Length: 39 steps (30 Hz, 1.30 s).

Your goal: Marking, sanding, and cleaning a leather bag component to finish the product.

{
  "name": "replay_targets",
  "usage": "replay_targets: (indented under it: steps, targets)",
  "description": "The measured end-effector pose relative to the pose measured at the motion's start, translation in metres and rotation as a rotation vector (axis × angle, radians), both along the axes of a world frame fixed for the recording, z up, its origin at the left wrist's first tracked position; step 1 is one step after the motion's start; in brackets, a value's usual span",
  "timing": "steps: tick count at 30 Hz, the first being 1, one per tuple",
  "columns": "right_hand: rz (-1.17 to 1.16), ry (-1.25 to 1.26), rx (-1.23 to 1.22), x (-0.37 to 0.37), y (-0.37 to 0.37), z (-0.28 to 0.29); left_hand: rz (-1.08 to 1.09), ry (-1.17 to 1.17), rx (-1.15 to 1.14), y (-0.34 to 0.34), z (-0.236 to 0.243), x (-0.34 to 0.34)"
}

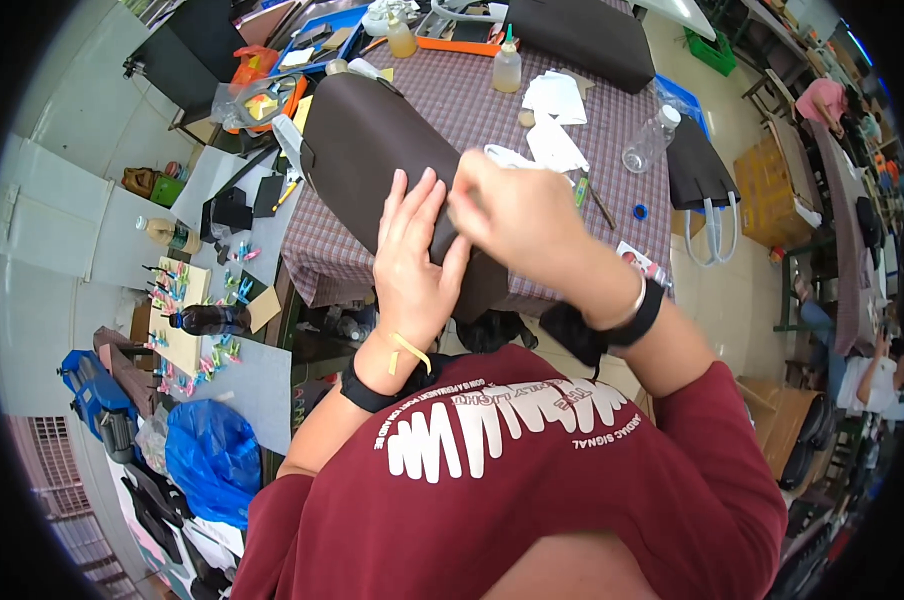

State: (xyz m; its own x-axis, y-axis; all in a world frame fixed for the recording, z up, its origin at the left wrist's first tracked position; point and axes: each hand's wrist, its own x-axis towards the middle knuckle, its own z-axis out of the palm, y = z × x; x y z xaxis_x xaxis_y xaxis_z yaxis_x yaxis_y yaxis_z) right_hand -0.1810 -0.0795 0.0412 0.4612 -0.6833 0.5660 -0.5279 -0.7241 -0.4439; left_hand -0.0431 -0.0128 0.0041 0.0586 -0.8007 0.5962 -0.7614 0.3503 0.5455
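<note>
Indoors, a person's left hand (412,238) is lying flat on a dark-brown, long, leather-like bag (370,130), the right hand (520,212) is resting curled at its edge, hold unclear, the bag sitting on a purplish plaid tablecloth (454,105).

Upper centre, the long dark-brown bag (364,140) looks smooth, matt, leather-like; the checked tablecloth (452,95), woven; lower left, the blue plastic bag (212,455), glossy, crinkled.

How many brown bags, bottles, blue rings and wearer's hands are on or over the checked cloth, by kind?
Brown bags: 2 (held bag, far bag)
Bottles: 3 (green-tipped bottle, yellowish bottle, clear bottle)
Blue rings: 1 (blue ring)
Hands: 2 (left hand, right hand)
Total: 8
</note>
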Motion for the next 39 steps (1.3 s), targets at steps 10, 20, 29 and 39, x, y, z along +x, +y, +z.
replay_targets:
  steps: [10, 20, 29, 39]
  targets:
    - [0.086, 0.018, 0.248, -0.002, -0.012, 0.012, 0.011, -0.014, 0.012, -0.003, -0.001, -0.002]
    - [0.195, 0.149, 0.530, -0.007, -0.027, 0.034, -0.001, 0.017, 0.005, -0.003, -0.001, -0.003]
    - [0.277, -0.067, 0.651, -0.015, -0.051, 0.021, 0.002, 0.052, -0.008, -0.001, -0.002, -0.005]
    - [0.390, 0.174, 0.533, -0.004, -0.025, 0.043, -0.008, 0.043, -0.031, 0.003, -0.004, -0.004]
